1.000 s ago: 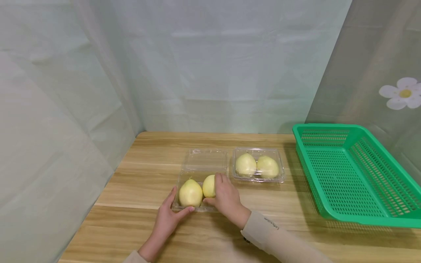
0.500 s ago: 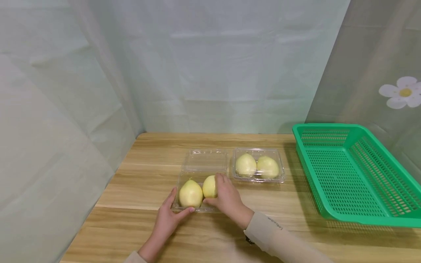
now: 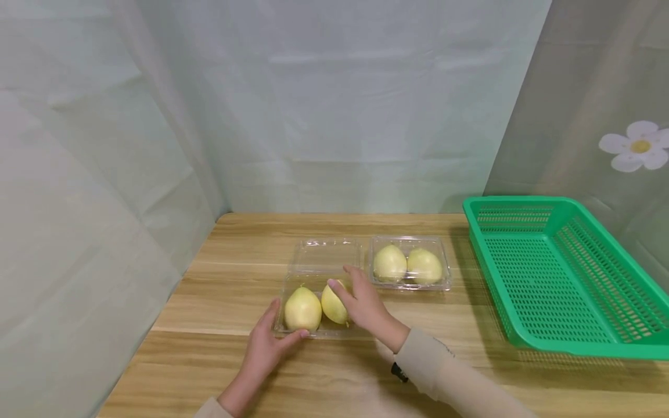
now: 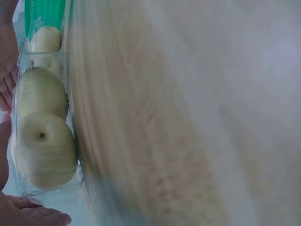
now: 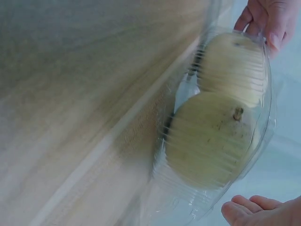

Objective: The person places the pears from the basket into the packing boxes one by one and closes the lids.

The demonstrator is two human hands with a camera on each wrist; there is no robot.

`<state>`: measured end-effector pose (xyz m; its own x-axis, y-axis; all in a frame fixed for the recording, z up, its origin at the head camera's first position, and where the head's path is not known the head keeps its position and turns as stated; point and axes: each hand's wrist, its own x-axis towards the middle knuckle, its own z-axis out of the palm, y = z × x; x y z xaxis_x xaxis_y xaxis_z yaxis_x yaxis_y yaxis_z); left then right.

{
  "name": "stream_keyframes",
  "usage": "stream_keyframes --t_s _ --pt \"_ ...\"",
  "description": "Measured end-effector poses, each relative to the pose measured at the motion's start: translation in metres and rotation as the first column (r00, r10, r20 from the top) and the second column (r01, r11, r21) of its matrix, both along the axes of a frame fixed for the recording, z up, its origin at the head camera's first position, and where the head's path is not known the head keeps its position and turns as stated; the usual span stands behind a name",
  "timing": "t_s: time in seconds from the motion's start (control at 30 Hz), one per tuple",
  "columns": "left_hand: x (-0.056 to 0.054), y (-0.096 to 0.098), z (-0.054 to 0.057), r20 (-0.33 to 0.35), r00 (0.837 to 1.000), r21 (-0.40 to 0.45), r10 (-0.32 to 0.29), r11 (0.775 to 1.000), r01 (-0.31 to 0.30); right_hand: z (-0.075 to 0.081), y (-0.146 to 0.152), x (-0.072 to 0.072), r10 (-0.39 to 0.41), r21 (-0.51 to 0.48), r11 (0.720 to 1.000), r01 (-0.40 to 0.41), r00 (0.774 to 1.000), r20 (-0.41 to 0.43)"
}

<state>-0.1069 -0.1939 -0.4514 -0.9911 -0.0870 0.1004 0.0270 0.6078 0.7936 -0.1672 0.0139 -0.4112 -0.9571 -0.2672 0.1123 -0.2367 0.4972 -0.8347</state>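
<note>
Two yellow pears sit side by side in an open clear plastic clamshell container [image 3: 326, 255], its lid laid back behind. My left hand [image 3: 265, 347] holds the container at its front left corner, thumb on the front rim and fingers along the side. The left pear [image 3: 303, 310] stands with its stem up. The right pear [image 3: 333, 306] lies tilted, its stem end [image 5: 238, 114] facing the front. My right hand [image 3: 370, 307] is over the right side of this pear, fingers extended and thumb near its top. In the right wrist view, right fingertips [image 5: 235, 209] appear beside the container wall.
A second clear container [image 3: 410, 237], lid down over two pears [image 3: 390, 264], stands behind and to the right. At the table's right is a green plastic basket [image 3: 549, 348]. Pale curtains [image 3: 366, 116] hang behind the wooden table [image 3: 209, 354].
My right hand has loosened from the right pear, its thumb moving from the front up to the top. That pear has turned, so its stem end points toward the front. The left hand stays put.
</note>
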Motion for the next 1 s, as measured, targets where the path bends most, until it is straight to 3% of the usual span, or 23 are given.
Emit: stream_keyframes --t_s 0.33,0.47,0.67,0.8,1.0 --pt "-0.017 -0.018 0.016 0.070 0.997 0.065 0.041 0.997 -0.046 0.003 0.004 -0.011 -0.027 -0.058 0.998 0.028 0.999 0.025" --pt "-0.029 -0.029 0.025 0.102 0.995 0.113 0.022 0.993 -0.033 0.002 0.003 -0.016 -0.042 -0.061 0.997 0.042 0.999 0.004" --pt "-0.050 -0.034 0.035 0.134 0.991 0.085 -0.001 0.996 -0.010 0.000 0.001 -0.023 -0.057 -0.033 0.998 0.057 0.998 0.022" --pt "-0.068 -0.035 0.038 0.138 0.989 0.083 -0.053 0.996 0.042 0.000 -0.001 -0.026 -0.076 -0.002 0.997 0.076 0.996 0.046" --pt "-0.089 -0.038 0.041 0.225 0.967 0.150 -0.118 0.985 0.085 0.004 -0.004 -0.031 -0.100 0.017 0.995 0.098 0.989 0.109"
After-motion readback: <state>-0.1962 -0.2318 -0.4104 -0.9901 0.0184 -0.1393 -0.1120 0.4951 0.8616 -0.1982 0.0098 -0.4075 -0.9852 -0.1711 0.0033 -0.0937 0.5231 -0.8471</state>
